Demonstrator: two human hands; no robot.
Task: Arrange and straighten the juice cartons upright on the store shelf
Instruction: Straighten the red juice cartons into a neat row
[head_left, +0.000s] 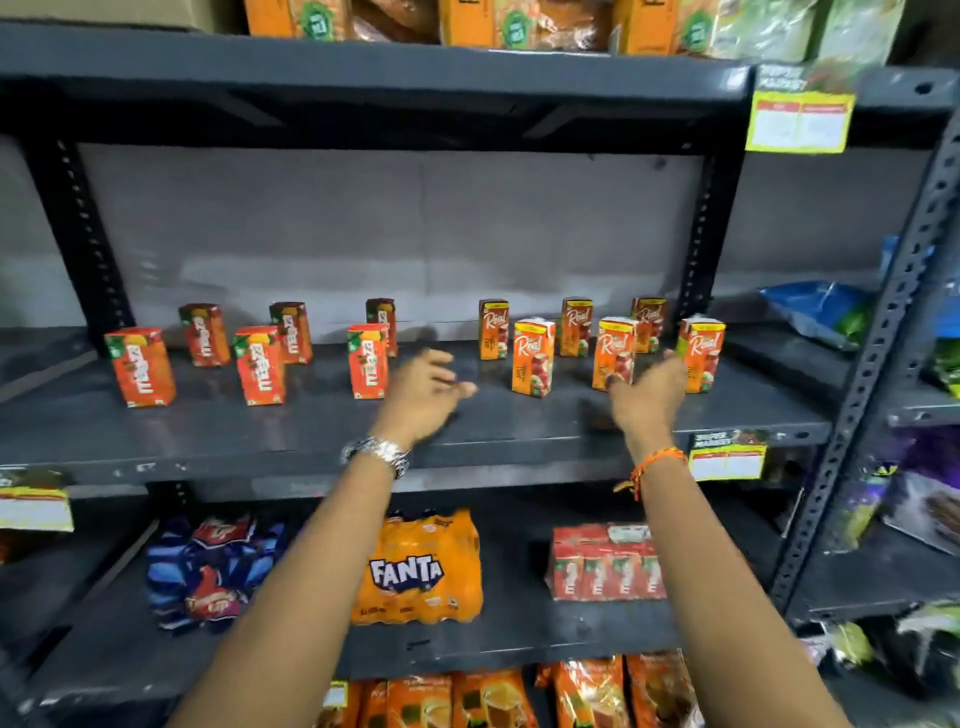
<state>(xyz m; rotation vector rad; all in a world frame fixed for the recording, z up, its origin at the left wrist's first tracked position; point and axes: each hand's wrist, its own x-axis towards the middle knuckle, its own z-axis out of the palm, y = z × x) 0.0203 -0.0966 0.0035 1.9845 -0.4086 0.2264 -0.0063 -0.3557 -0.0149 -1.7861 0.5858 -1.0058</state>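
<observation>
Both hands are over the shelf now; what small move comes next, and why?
Probably close the right hand on the front Real carton by its fingertips and square it up: that carton looks slightly turned compared with its neighbours. The left hand hovers open, holding nothing.

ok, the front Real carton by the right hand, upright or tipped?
Upright. The front Real carton stands on its base on the shelf, label reading level; the right hand is at it, grip unclear.

A: What is worn on the arms?
B: Both forearms are bare, no sleeves. A silver metal link wristwatch (378, 453) circles the left wrist.
A: And the right?
B: An orange braided thread band (655, 462), its loose ends dangling.
</observation>
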